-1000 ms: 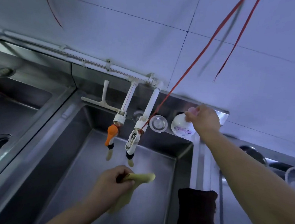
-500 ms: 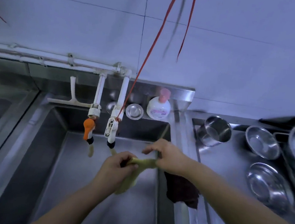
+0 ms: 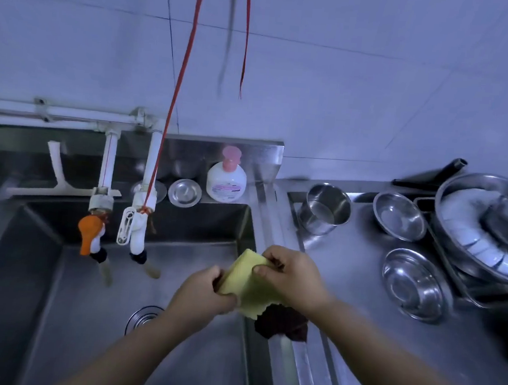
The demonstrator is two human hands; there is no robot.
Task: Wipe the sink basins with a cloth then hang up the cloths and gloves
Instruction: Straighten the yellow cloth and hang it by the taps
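Both hands are holding the yellow cloth (image 3: 249, 284) over the sink (image 3: 82, 315), near its right rim. Left hand (image 3: 204, 292) is gripping the cloth's lower left edge, fingers curled round it. Right hand (image 3: 294, 277) is pinching the upper right edge, thumb on top, fingers curled behind. Cloth is stretching flat between them, its bottom corner hanging free. A dark cloth (image 3: 281, 322) is draping over the sink's right rim, just under the right wrist, partly hidden by the yellow one. Drain (image 3: 143, 316) is sitting in the basin floor beside the left forearm. Two taps are hanging over the basin's back left part: one with an orange handle (image 3: 89, 236), one white (image 3: 137, 231), with a red string (image 3: 180, 72) tied to the white one and running up past the top of the frame. Soap bottle (image 3: 226, 180) is standing on the sink's back ledge, a small steel dish (image 3: 184, 193) just beside it. On the table to the right: steel cup (image 3: 326, 211), two steel bowls (image 3: 399, 215) (image 3: 415, 284), and a big basin (image 3: 486, 225) holding stacked white dishes at the right edge.
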